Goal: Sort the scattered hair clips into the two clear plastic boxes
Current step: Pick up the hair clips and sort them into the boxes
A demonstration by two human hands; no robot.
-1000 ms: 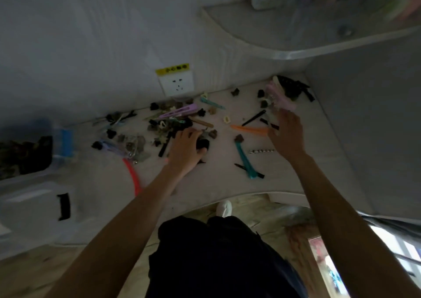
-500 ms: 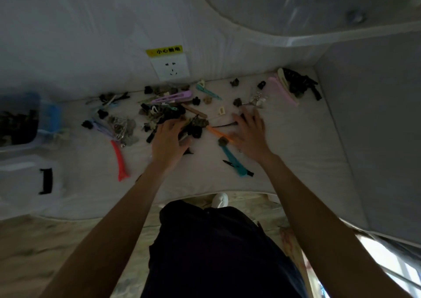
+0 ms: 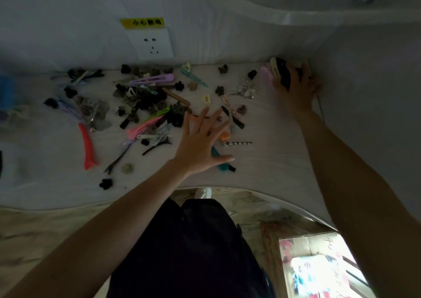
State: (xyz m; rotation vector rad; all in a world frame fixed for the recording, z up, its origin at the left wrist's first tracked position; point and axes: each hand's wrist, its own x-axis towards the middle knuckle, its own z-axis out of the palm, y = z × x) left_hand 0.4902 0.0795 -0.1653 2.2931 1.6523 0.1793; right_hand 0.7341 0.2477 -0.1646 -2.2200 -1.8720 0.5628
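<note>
Left hand [image 3: 200,142] lay spread flat with straight fingers over an orange clip [image 3: 225,135] and a teal clip [image 3: 222,164] on the white table [image 3: 268,161]. Right hand [image 3: 296,85] curled around black clips [image 3: 283,73] in the far corner, well apart.

Dim room, white wall [image 3: 68,24], wall socket [image 3: 151,44], perhaps marbled floor [image 3: 34,234]

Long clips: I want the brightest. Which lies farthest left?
The long red plastic clip, alone left of the pile; the pink and purple clips lie farther right.
</note>
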